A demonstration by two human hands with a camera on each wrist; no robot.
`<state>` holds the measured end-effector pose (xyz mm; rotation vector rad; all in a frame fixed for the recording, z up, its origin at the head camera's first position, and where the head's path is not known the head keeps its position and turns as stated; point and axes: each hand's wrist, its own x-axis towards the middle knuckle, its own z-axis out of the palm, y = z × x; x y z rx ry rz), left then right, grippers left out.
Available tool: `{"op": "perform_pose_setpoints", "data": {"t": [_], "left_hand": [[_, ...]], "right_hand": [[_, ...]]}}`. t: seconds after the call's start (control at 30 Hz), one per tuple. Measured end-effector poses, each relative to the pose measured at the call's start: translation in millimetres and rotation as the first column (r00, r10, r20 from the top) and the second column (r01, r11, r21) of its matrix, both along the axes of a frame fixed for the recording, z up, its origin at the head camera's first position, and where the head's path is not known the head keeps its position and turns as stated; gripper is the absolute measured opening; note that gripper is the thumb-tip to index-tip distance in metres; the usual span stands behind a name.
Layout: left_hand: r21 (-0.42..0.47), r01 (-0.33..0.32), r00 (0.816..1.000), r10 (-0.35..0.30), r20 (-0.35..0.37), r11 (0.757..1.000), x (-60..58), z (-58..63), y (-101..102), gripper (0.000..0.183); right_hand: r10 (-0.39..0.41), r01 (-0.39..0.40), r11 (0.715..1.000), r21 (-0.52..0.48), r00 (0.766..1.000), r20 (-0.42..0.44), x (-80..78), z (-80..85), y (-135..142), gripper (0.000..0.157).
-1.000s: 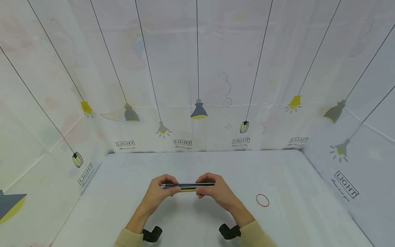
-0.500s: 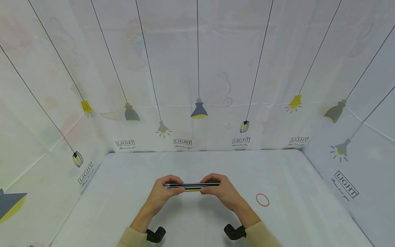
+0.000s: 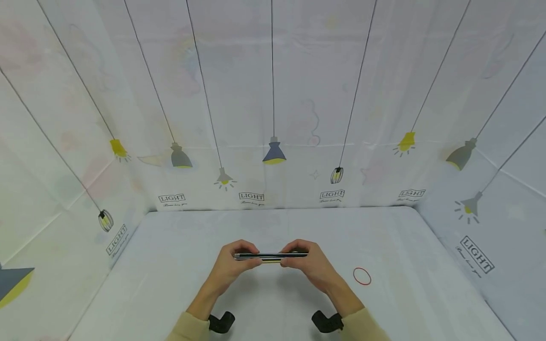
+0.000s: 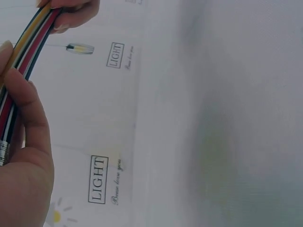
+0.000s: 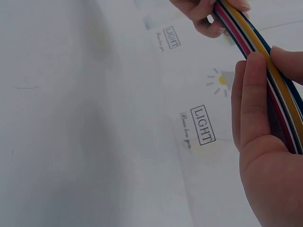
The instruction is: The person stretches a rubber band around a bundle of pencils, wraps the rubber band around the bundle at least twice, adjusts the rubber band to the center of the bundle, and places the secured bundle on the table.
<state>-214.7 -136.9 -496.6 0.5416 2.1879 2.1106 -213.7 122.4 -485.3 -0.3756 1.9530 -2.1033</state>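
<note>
A bundle of pencils (image 3: 270,258), striped dark, yellow, red and white, lies level between my two hands above the table. The left hand (image 3: 232,265) grips its left end, where metal ferrules (image 4: 4,150) show in the left wrist view. At the other end, the right hand (image 3: 307,265) holds the bundle between thumb and fingers. A yellow pencil (image 5: 279,80) runs along the bundle beside a red one in the right wrist view. On the table to the right lies a thin red rubber band (image 3: 362,276), apart from both hands.
The white table (image 3: 170,284) spreads under the hands. Behind it and at both sides rise white cloth walls (image 3: 239,104) printed with hanging lamps and the word LIGHT. A black wrist mount (image 3: 222,323) sits at each forearm, beside beige sleeves.
Both hands have shifted a little to the right together with the pencils, and the left hand has come slightly closer to the right. The red rubber band stays in its place.
</note>
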Motion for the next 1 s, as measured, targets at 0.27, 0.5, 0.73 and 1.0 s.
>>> {"op": "perform_pose_setpoints", "data": {"t": [0.27,0.5,0.73,1.0], "left_hand": [[-0.161,-0.011,0.999,0.003,-0.048,0.987,-0.9,2.7,0.8,0.032],[-0.336,-0.071,0.972,-0.010,-0.234,0.939,1.3,9.5,2.8,0.033],[-0.390,-0.060,0.892,-0.126,-0.433,0.919,-2.5,9.2,15.3,0.033],[-0.424,-0.020,0.916,-0.153,-0.370,0.906,-1.8,15.2,23.1,0.028]], "right_hand": [[-0.039,0.039,0.999,0.031,0.999,0.006,3.3,1.1,10.5,0.032],[-0.063,0.063,0.997,0.054,0.998,-0.001,5.5,3.8,19.9,0.032],[-0.062,0.061,0.996,0.068,0.998,0.016,6.4,3.9,22.4,0.032],[-0.011,0.011,1.000,-0.012,0.999,0.044,11.3,5.0,25.8,0.032]]}}
